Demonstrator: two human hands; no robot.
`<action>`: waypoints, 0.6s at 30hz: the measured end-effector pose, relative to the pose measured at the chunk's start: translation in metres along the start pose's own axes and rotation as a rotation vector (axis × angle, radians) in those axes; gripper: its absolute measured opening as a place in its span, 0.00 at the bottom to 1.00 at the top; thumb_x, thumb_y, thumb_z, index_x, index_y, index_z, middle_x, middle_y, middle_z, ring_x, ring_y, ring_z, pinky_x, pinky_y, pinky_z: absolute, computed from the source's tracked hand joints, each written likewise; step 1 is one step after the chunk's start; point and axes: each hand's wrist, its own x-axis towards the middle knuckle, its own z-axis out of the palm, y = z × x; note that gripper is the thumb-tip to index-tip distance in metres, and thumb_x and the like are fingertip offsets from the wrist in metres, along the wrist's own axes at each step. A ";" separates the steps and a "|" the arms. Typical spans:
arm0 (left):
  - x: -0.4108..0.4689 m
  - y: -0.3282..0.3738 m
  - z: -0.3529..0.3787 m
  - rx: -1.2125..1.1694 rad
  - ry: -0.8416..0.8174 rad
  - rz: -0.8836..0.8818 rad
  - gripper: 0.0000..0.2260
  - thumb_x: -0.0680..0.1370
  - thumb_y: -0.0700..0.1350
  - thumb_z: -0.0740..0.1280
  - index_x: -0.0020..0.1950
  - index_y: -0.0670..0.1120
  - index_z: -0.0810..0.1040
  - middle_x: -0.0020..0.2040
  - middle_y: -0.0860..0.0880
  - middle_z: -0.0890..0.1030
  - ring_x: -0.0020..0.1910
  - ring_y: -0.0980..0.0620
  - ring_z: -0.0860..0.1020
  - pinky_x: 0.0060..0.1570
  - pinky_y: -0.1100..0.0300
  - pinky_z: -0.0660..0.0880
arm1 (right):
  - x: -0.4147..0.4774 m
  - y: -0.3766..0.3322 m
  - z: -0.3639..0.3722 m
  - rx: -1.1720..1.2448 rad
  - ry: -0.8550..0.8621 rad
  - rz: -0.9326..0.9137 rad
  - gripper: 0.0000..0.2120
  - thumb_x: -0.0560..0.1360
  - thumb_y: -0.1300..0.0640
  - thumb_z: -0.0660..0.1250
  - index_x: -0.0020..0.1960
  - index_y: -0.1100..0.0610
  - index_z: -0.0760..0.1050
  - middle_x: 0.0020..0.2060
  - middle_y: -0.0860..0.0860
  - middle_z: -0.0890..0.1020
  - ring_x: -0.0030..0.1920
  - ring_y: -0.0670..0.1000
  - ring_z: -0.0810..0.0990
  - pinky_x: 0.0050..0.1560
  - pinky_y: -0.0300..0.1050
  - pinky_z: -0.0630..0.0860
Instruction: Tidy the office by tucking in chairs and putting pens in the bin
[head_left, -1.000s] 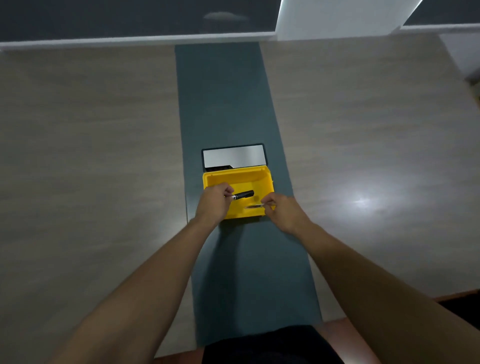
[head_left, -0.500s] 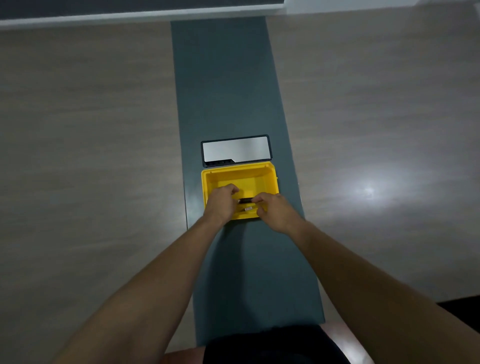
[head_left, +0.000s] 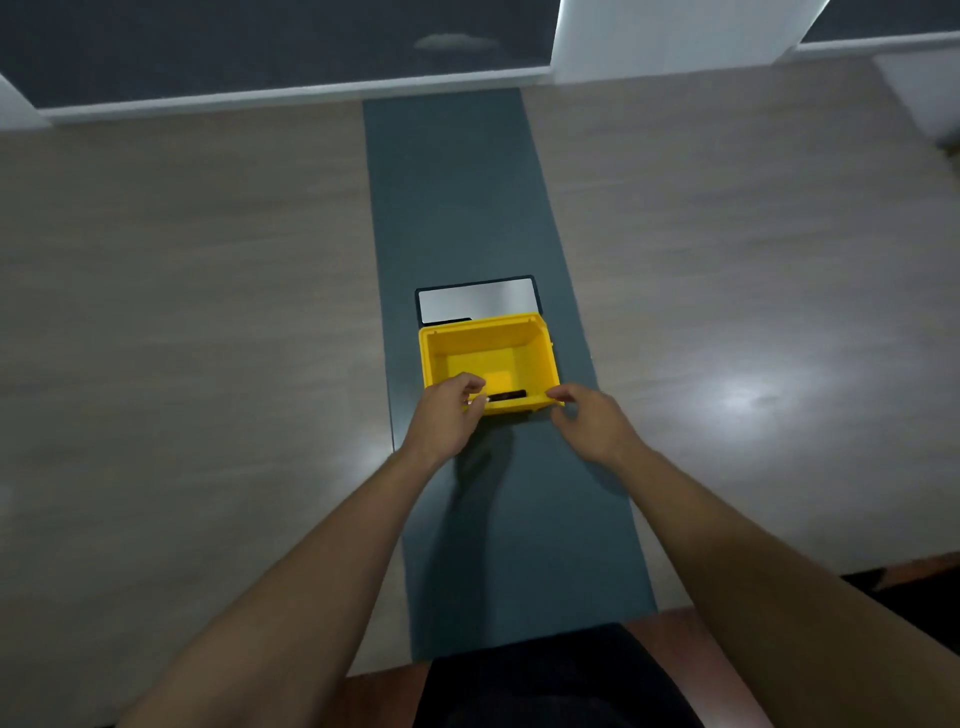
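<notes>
A yellow bin (head_left: 483, 328) stands on the dark strip in the middle of the table. A black pen (head_left: 508, 396) lies low inside it, along the front wall. My left hand (head_left: 444, 418) is at the bin's front left corner, fingers curled around the pen's silvery end. My right hand (head_left: 592, 422) hovers at the front right corner with fingers loosely apart and nothing in them, one fingertip at the rim. The thin pen from before is not visible.
A silver cover plate (head_left: 475, 300) in a dark frame sits flush in the strip (head_left: 457, 208) just behind the bin. Pale wooden table (head_left: 208, 312) spreads to both sides. A window wall runs along the far edge. The table's near edge is by my body.
My right hand has let go of the thin pen and moved out to the bin's right corner. My left hand has lowered the black pen into the bin.
</notes>
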 end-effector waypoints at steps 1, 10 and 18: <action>-0.008 0.001 0.000 0.000 0.003 0.019 0.14 0.84 0.48 0.69 0.67 0.44 0.82 0.64 0.47 0.85 0.62 0.49 0.83 0.61 0.59 0.77 | -0.010 0.001 0.000 0.004 0.018 -0.007 0.16 0.82 0.57 0.67 0.69 0.56 0.79 0.66 0.55 0.82 0.65 0.57 0.81 0.62 0.42 0.73; -0.085 0.016 0.009 0.006 0.007 0.093 0.13 0.83 0.45 0.69 0.67 0.44 0.83 0.63 0.47 0.85 0.61 0.50 0.83 0.64 0.54 0.78 | -0.093 0.025 0.012 0.031 0.097 -0.009 0.17 0.80 0.60 0.68 0.69 0.59 0.79 0.66 0.55 0.83 0.67 0.55 0.80 0.67 0.41 0.71; -0.159 0.030 0.024 0.032 0.032 0.057 0.14 0.84 0.46 0.68 0.69 0.45 0.81 0.65 0.48 0.83 0.63 0.50 0.81 0.64 0.55 0.78 | -0.146 0.046 0.006 0.000 0.102 -0.081 0.16 0.80 0.59 0.69 0.68 0.58 0.79 0.65 0.55 0.83 0.66 0.55 0.80 0.67 0.43 0.72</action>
